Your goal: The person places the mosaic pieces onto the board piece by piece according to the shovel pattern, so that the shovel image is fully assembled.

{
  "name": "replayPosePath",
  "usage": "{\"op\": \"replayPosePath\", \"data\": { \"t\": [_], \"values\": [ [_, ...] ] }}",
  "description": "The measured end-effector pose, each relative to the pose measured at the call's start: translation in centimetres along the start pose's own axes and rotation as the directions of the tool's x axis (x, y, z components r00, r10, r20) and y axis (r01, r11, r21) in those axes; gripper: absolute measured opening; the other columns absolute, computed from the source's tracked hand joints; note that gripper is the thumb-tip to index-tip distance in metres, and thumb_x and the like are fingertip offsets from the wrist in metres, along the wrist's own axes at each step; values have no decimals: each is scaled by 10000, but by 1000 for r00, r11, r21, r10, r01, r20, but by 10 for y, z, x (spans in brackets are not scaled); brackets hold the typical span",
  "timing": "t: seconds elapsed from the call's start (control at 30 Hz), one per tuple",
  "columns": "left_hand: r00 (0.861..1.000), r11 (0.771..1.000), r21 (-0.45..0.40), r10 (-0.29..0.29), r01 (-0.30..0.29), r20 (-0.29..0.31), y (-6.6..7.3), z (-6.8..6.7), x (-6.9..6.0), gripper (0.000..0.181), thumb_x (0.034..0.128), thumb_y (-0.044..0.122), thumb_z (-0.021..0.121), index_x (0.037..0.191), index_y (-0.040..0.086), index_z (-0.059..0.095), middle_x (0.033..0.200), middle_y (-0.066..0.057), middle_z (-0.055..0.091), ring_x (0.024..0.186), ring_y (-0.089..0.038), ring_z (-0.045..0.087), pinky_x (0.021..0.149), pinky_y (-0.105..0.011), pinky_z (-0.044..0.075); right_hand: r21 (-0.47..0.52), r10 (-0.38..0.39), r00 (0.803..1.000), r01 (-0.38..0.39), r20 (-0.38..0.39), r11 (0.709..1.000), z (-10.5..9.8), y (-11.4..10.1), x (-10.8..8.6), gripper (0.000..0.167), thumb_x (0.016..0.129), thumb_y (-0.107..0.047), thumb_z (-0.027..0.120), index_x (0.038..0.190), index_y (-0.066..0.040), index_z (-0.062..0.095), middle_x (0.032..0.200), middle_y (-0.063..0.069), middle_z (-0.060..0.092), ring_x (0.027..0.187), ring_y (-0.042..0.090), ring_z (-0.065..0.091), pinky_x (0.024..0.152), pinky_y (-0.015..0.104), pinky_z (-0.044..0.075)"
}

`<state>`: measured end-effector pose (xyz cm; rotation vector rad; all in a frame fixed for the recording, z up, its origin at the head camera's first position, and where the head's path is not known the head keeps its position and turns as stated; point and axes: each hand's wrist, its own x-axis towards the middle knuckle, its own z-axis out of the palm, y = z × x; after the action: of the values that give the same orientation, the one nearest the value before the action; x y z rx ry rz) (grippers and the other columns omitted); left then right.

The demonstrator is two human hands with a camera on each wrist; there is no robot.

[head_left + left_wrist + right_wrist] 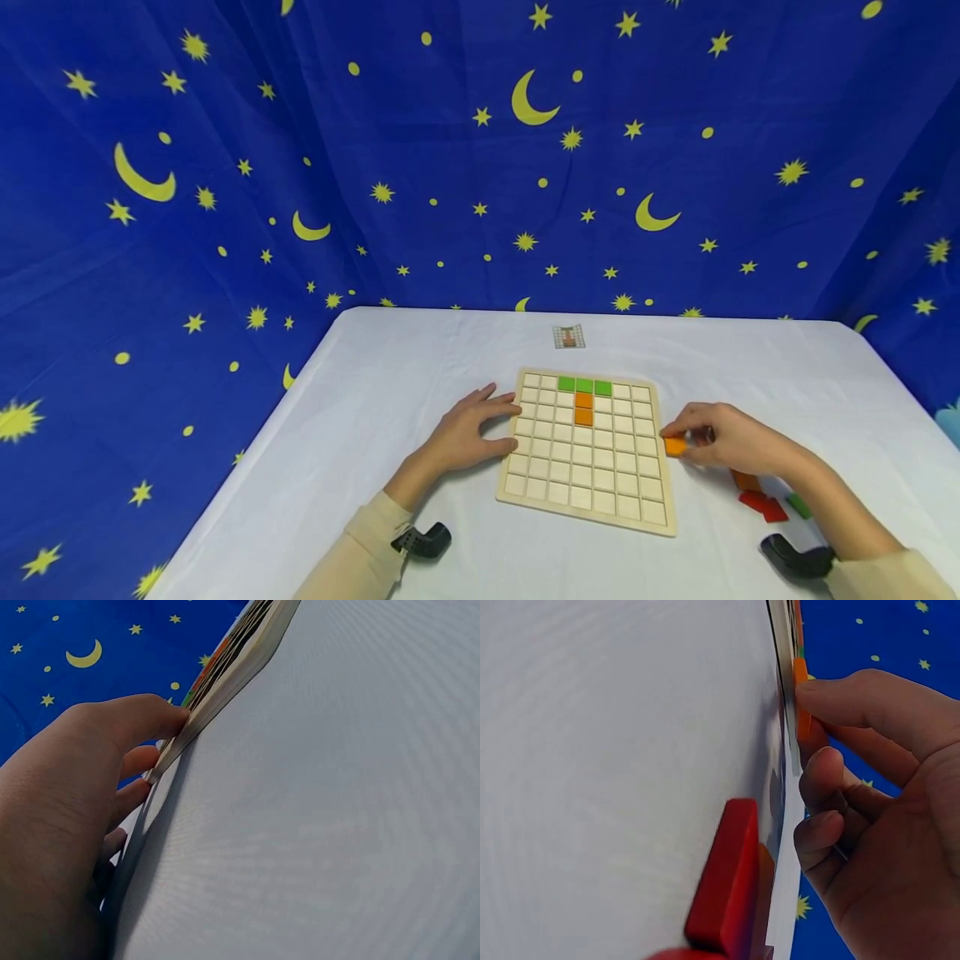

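Observation:
A wooden grid board [592, 454] lies on the white table, with green tiles [584, 385] in its far row and two orange tiles [583, 408] in a column below the middle green one. My left hand [468, 429] touches the board's left edge with thumb and fingertips; the left wrist view shows the same hand [82, 772] at the board's side [240, 675]. Just off the right edge, my right hand [731, 437] pinches an orange tile [675, 447]. In the right wrist view, that tile [802, 697] is between thumb and finger of the hand [892, 795].
Red tiles [763, 505], an orange tile [746, 481] and a green tile [799, 505] lie near my right forearm. A small picture card [569, 337] lies beyond the board. Blue cloth with moons and stars [450, 150] hangs behind the table.

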<state>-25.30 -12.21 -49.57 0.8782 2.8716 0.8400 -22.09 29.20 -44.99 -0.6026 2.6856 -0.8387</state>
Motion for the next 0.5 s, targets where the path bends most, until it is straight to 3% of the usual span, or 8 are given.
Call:
{"op": "replayPosePath", "data": {
  "t": [0.5],
  "values": [
    [1000,1000,-2,3,-3,-2,0,0,0,543,835,557,650,1323,328,587,1451,171,417,1429,-149,184,1107,-500,230,-7,-44,999,44,3,999,-5,-2,3,311,800,-202,774,1108,-197,730,944,-81,611,774,150,512,625,253,423]
  ]
}}
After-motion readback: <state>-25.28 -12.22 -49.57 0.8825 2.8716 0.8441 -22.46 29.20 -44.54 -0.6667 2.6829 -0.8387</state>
